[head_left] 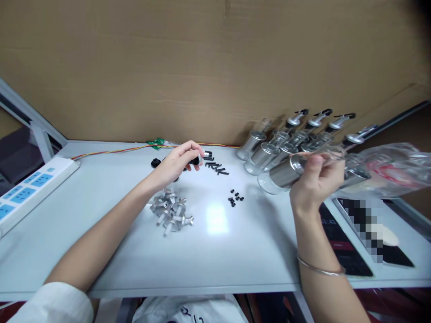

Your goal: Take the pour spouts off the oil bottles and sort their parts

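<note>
My left hand (183,160) is closed on a black and silver pourer spout (198,158) above the back middle of the table. On the right, my right hand (316,179) wraps round the neck of a glass bottle with a metal sleeve (286,172), which is tilted. Behind it stand several similar bottles (264,154), some topped with silver and black spouts (314,120). A pile of silver spout parts (170,210) lies below my left hand. Small black strips (217,168) and tiny black caps (236,197) lie near the middle.
A white power strip (25,193) is at the left. Red and yellow wires (124,150) run along the cardboard wall (151,72). Clear plastic wrapping (397,170) is at the right, with dark flat devices (346,246) below. A black stopper (155,162) sits at the back left.
</note>
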Motion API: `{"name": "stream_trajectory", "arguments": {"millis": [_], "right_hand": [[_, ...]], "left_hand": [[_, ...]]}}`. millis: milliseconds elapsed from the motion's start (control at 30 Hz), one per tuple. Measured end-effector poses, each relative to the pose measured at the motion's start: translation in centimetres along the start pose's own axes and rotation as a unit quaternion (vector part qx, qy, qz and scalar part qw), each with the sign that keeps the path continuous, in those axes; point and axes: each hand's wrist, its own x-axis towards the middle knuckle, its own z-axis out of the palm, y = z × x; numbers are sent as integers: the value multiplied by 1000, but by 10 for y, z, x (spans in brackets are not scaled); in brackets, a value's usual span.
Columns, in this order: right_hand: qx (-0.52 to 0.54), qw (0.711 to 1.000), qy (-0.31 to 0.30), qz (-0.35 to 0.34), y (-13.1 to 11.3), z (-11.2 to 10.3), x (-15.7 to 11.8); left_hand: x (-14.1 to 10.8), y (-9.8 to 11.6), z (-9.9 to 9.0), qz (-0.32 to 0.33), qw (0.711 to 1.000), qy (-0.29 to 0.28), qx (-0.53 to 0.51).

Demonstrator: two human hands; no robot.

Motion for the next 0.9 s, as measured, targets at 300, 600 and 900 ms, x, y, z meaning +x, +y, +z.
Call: {"name": "stream_trajectory", "arguments": {"millis": [300, 600, 900], "right_hand": [[-270, 943, 193, 2, 46, -21, 6], [-381, 913, 140, 48, 53, -13, 2], [-331, 933, 138, -15, 61, -13, 1]], "left_hand": [[-5, -2, -12, -9, 984, -77, 157], [-8, -3, -14, -33, 971, -103, 215], [-10, -1, -14, -31, 959, -122, 252]]}}
